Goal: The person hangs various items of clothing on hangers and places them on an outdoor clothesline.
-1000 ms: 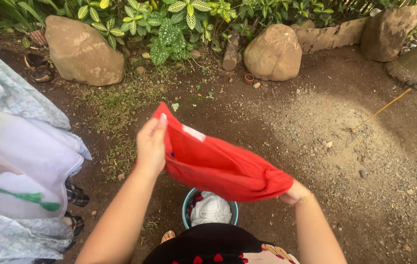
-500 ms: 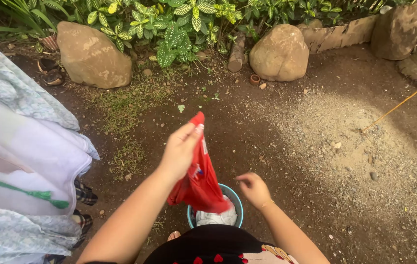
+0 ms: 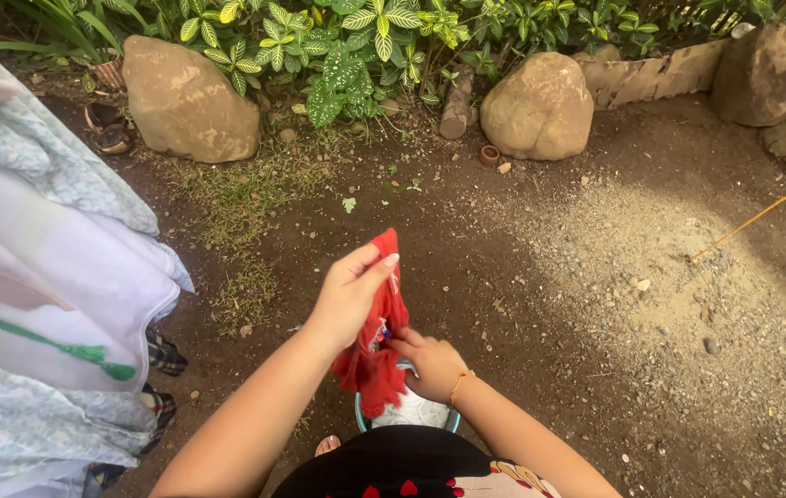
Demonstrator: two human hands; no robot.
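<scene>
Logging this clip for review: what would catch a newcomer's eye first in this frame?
The bright red cloth at centre, pinched at its top by the left hand while the right hand grips it lower down, above a teal bucket holding something white. At the left edge hang pale garments with a green tassel cord. Along the top, two big rounded rocks sit before leafy green plants.

Teal bucket mostly hidden behind the red cloth and right hand — only rim slivers show, white contents partly covered, hanging laundry cut off by left edge, checked item beneath it half hidden — kind unclear, both forearms cut at bottom edge
</scene>
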